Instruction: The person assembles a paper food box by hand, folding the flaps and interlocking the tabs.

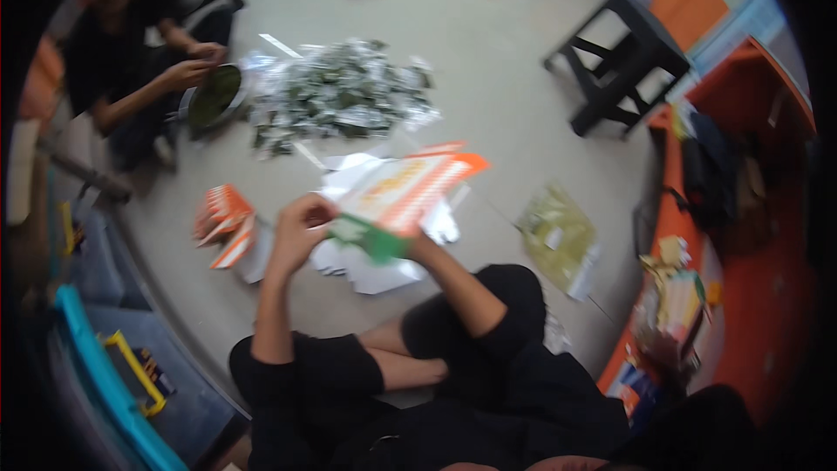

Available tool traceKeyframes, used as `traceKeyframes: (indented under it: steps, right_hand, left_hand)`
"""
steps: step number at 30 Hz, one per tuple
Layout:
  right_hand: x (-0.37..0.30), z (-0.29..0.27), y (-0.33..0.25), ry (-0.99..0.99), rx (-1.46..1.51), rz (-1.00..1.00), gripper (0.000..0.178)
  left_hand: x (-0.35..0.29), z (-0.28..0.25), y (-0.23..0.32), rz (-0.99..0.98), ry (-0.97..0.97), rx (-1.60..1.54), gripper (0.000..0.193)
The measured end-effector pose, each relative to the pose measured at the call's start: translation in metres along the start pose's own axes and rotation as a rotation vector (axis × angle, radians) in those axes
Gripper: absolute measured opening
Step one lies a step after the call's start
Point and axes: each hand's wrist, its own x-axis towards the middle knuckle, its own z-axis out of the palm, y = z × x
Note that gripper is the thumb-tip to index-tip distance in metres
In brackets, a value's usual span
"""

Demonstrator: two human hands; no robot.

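Note:
A flat printed carton (397,196) in orange, white and green is held up over my crossed legs, blurred by motion. At its left edge my left hand (305,216) is closed, with curled fingers at the green end. My right hand (422,249) grips the carton's lower right side; its fingers are mostly hidden behind the card. Beneath the carton, white card pieces (388,275) lie spread on the floor. To the left of my left hand are folded orange-and-white cartons (228,218).
A heap of small silvery-green packets (340,92) lies ahead. At far left, a co-worker's hands (187,72) are above a metal bowl (214,103) of green stuff. A yellowish-green plastic bag (560,240) lies right. A black stool (617,61) and orange shelving (750,209) stand beyond.

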Motion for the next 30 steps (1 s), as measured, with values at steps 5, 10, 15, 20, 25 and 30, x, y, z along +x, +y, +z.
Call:
traceKeyframes:
  steps: [5,10,15,20,25,30]
  right_hand:
    - [0.004,-0.008,-0.014,0.063,0.126,0.05,0.025]
    - [0.012,-0.001,-0.016,0.018,0.163,-0.07,0.02]
    - [0.015,-0.037,-0.063,0.27,-0.151,0.23,0.021]
    - [0.019,-0.056,-0.035,0.571,-0.398,0.141,0.04]
    - [0.015,-0.064,-0.012,0.056,0.019,0.312,0.031]
    - [0.02,-0.053,-0.015,-0.08,0.015,0.433,0.028]
  left_hand:
    - [0.007,0.02,-0.006,-0.061,0.018,-0.041,0.016]
    - [0.012,0.018,-0.032,-0.101,0.045,-0.047,0.013]
    - [0.006,0.002,-0.043,-0.171,0.102,0.027,0.013]
    - [0.005,-0.003,-0.037,-0.332,-0.202,0.194,0.021]
    - [0.006,0.007,-0.043,-0.284,-0.181,0.287,0.027]
    - [0.014,0.011,-0.04,-0.286,0.212,-0.128,0.045]
